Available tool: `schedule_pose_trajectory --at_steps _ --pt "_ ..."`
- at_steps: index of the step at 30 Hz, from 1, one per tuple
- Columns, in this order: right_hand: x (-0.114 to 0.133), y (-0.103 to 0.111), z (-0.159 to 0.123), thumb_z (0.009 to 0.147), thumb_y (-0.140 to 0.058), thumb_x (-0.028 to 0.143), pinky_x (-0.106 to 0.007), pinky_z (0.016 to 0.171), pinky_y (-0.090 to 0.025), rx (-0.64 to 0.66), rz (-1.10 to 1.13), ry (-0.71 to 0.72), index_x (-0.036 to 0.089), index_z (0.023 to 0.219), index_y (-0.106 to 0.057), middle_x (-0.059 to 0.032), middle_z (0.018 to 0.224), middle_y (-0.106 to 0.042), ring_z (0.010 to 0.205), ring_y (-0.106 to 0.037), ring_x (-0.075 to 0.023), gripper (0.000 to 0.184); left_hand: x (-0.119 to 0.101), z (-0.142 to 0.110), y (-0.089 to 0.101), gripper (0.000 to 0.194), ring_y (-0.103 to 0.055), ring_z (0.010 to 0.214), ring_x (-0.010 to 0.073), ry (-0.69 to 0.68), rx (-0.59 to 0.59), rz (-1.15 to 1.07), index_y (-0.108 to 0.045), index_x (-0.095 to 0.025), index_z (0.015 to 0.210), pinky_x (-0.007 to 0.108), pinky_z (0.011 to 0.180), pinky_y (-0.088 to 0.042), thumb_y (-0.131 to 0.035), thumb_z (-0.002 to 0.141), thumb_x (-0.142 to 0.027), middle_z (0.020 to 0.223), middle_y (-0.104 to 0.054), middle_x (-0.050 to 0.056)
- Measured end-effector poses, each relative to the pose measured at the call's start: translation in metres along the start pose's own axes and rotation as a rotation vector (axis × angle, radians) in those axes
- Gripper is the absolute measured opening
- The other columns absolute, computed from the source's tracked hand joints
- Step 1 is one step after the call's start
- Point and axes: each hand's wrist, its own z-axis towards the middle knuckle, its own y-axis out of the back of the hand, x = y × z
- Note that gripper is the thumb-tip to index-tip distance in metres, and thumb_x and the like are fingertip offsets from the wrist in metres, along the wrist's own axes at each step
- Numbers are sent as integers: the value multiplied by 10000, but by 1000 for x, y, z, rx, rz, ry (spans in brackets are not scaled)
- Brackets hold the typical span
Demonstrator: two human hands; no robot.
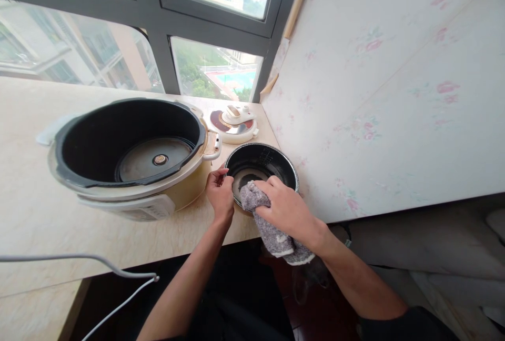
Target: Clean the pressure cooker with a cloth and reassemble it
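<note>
A dark round inner pot stands on the ledge, its inside facing up. My left hand is closed on the pot's left rim, thumb and fingers pinching the edge. In my right hand is a bunched grey cloth, held over the near rim with its top end reaching into the pot. The cloth's lower end hangs down past the ledge edge. Left of the pot sits the open cooker body, with a dark well and a metal plate at its bottom. Behind the pot lies the cooker lid, white and brown.
A pale stone-patterned ledge carries these things and ends at a front edge near my forearms. A grey cord crosses the lower left. Dark window frames rise behind, and a flowered wall panel bounds the right side.
</note>
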Motion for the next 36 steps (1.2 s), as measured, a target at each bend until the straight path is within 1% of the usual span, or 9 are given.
schedule_pose_trajectory --at_steps 3,7,11,15,20,24,28,30,36 --pt "-34 8 0 854 -596 206 -281 739 -428 6 -69 -45 276 1317 -633 -71 1102 -575 936 -614 -216 469 1 2 2 243 -676 900 163 3 7 62 -691 -186 884 300 893 -520 -639 646 -180 860 -699 2" --pt "-77 22 13 872 -590 221 -285 744 -425 -69 -148 -195 274 1315 -643 -72 1096 -582 931 -615 -225 450 -1 3 2 298 -695 963 181 2 17 46 -717 -186 926 305 916 -529 -636 639 -177 938 -728 29" --pt "-97 30 40 893 -585 255 -299 725 -429 -181 -219 -259 263 1310 -638 -83 1088 -574 896 -623 -233 421 -7 7 6 350 -700 995 204 -11 86 83 -732 -185 966 340 975 -522 -647 626 -164 988 -743 48" --pt "-88 32 70 900 -585 250 -329 739 -452 -219 -342 -184 214 1279 -622 -116 1117 -579 936 -629 -271 383 -17 9 11 374 -698 1004 226 -10 188 183 -744 -192 975 384 1018 -514 -639 621 -132 976 -738 53" --pt "-59 26 102 905 -568 217 -332 820 -484 -190 -324 -59 182 1260 -560 -124 1200 -597 1024 -632 -268 357 -18 7 13 379 -680 1044 226 -14 201 205 -734 -204 1004 396 1062 -484 -617 653 -122 1040 -729 51" --pt "-45 4 119 897 -580 194 -353 854 -496 -120 -216 -130 117 1220 -483 -188 1209 -628 1070 -659 -297 345 -15 10 12 419 -673 1090 230 -35 223 217 -716 -213 1043 388 1073 -479 -621 651 -100 1094 -724 55" --pt "-49 -23 127 858 -578 119 -402 895 -498 -23 -83 -192 90 1194 -449 -250 1208 -641 1079 -677 -339 361 -17 17 11 646 -663 1160 264 -17 262 222 -665 -207 1245 426 1076 -491 -627 617 -58 1177 -711 96" --pt "-53 -34 130 856 -554 111 -422 894 -502 -23 -37 -191 92 1173 -438 -263 1210 -635 1064 -679 -343 338 -17 20 10 641 -652 1197 285 -5 276 233 -693 -202 1227 435 1088 -490 -622 608 -54 1243 -694 110" --pt "-47 -56 140 847 -540 151 -336 904 -514 -6 196 -39 150 1167 -405 -141 1161 -658 1064 -661 -235 348 -14 23 10 635 -631 1259 296 47 314 164 -722 -211 1217 439 1143 -461 -598 611 -70 1282 -709 73"
